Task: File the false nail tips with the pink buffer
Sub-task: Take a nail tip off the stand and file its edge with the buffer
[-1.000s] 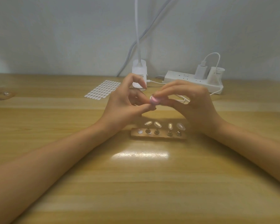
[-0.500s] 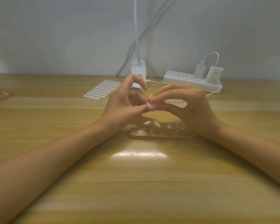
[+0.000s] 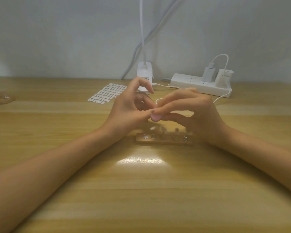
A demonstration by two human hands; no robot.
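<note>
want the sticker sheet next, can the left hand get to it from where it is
Probably yes: the sticker sheet lies flat on the table just beyond the left hand, with nothing between them. That hand is busy at the pink buffer, though.

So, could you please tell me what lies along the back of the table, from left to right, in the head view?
Wooden stand at the left edge → sheet of white stickers → white lamp base → white power strip.
</note>
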